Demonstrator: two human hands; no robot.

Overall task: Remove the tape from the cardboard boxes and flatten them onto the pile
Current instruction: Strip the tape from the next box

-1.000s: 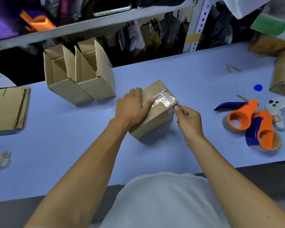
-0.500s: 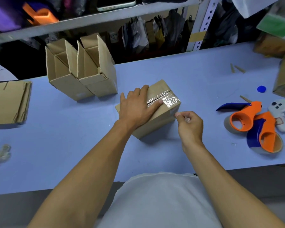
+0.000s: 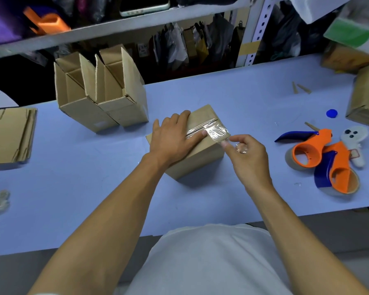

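While the tape [image 3: 213,131] still bridges the seam of the closed box [image 3: 197,154] on the counter [image 3: 239,103], right hand [image 3: 248,158] fingers (pinched on its lifted end) should peel low and steady; left hand [image 3: 172,140] presses flat, fingers straight.

No writing can be read anywhere in the frame; the open cardboard box [image 3: 87,107] at upper left bears a pale label on its lower front, too blurred to make out; the box [image 3: 365,103] at the right edge carries a whitish label, also illegible; the green-and-white package [image 3: 356,33] at upper right shows no legible print.
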